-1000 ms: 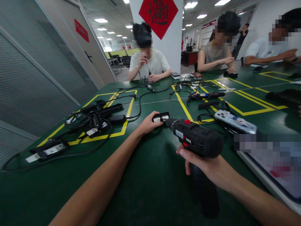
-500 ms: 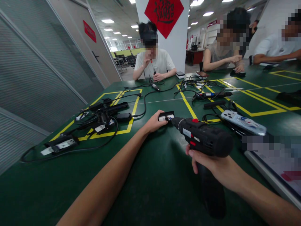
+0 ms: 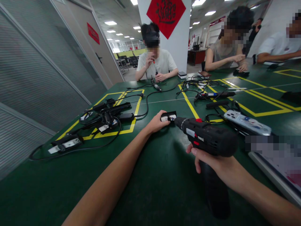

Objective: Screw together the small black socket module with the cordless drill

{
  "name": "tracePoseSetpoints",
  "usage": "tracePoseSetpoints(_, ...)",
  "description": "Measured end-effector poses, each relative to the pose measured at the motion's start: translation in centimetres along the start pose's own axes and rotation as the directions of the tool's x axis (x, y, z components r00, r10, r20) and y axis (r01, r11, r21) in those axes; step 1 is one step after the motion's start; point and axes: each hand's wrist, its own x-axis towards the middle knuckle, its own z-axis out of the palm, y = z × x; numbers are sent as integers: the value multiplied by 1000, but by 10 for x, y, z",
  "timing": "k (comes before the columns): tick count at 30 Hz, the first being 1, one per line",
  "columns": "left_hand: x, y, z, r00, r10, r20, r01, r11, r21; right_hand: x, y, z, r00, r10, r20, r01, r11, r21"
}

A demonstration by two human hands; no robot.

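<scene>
My right hand (image 3: 211,157) is wrapped round the grip of a black cordless drill (image 3: 209,135) with red buttons. The drill's chuck points left and forward, its tip at the right end of a small black casing with a white inside (image 3: 168,117). Whether the bit touches the casing I cannot tell. Thumb and fingers of my left hand (image 3: 158,121) grip that casing from its left side, holding it at the green table (image 3: 150,157).
Black devices with tangled cables (image 3: 108,116) lie to the left, a black box with white strips (image 3: 67,144) nearer me. A phone (image 3: 246,121) and a pixelated flat device (image 3: 277,163) lie right. Co-workers sit across the table, one person (image 3: 155,62) holding a thin tool.
The whole view has turned a little left, so everything sits further right in the picture. Both hands keep their hold, and the drill stays at the casing.
</scene>
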Motion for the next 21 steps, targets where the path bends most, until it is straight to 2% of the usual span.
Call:
tracePoseSetpoints(14, -1, -2, 0, 1000, 26, 1, -26, 1000, 1, -3, -3, -1, 999, 34, -38, -35, 999, -26)
tracePoseSetpoints(21, -2, -2, -1, 999, 37, 8, -37, 999, -14, -3, -3, -1, 999, 46, -14, -46, 998, -34)
